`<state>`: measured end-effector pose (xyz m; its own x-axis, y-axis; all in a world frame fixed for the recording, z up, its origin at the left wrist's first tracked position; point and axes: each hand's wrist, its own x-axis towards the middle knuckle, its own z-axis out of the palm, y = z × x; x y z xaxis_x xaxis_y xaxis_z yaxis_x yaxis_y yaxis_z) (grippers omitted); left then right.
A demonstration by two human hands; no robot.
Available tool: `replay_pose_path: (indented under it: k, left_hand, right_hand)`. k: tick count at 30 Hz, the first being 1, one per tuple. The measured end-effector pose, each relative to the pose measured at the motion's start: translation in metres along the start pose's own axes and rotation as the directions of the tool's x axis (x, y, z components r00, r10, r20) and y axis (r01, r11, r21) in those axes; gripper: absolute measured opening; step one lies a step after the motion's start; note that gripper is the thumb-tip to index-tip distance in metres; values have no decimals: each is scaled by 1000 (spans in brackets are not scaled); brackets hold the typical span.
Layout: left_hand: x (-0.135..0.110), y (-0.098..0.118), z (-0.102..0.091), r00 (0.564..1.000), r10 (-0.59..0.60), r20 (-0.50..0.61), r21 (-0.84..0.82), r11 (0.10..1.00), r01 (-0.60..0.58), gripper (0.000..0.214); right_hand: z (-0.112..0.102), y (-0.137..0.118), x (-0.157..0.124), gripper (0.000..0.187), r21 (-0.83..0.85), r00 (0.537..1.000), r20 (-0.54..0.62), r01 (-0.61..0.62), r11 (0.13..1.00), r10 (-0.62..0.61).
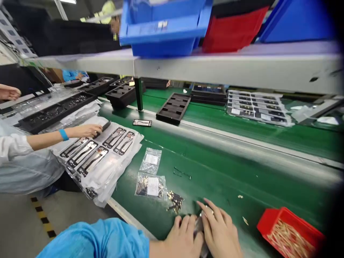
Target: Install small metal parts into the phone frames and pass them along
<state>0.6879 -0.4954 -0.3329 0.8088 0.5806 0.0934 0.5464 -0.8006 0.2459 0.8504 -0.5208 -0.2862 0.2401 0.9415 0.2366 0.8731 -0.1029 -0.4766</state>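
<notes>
My left hand and my right hand are close together at the near edge of the green belt. Both have their fingers closed around a small flat grey part, which they mostly hide. Just left of my fingertips lies a small pile of gold-and-black pieces. A clear bag with more such pieces lies beside the pile, and a second clear bag lies beyond it. My blue sleeve fills the bottom left.
A red bin of gold pieces sits at the right. To the left, a co-worker's hand with a blue wristband holds a dark strip over sheets of parts. Black trays and a phone frame lie farther back. Blue bins stand on the shelf above.
</notes>
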Motion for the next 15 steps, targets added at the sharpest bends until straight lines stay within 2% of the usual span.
replay_pose_path:
  k: [3, 5, 7, 9, 11, 13, 15]
  left_hand:
    - [-13, -16, -60, 980, 176, 90, -50, 984, -172, 59]
    - [-20, -39, -98, 932, 317, 177, -105, 947, -302, 51]
    - [-25, -63, -125, 870, 433, 237, -186, 899, -397, 47]
    - [-29, -84, -139, 822, 495, 282, -261, 864, -431, 47]
    - [-33, -97, -142, 790, 524, 319, -313, 845, -434, 48]
    - [-35, -102, -142, 772, 530, 351, -338, 841, -423, 51]
    - [-35, -103, -141, 766, 528, 368, -352, 841, -410, 53]
  right_hand:
    - [1, 22, -3, 44, -91, 992, 124, 3, 996, 8]
    - [-1, 28, -12, 43, -40, 978, 207, 15, 999, -6]
    - [-3, 25, -18, 41, 30, 966, 259, 17, 999, -24]
    - [-5, 13, -13, 40, 77, 966, 256, -1, 997, -19]
    - [-5, -1, 5, 38, 107, 975, 221, -7, 994, -17]
    - [-2, -13, 30, 36, 142, 975, 219, 19, 990, -50]
    - [3, -22, 55, 33, 187, 958, 267, 51, 981, -101]
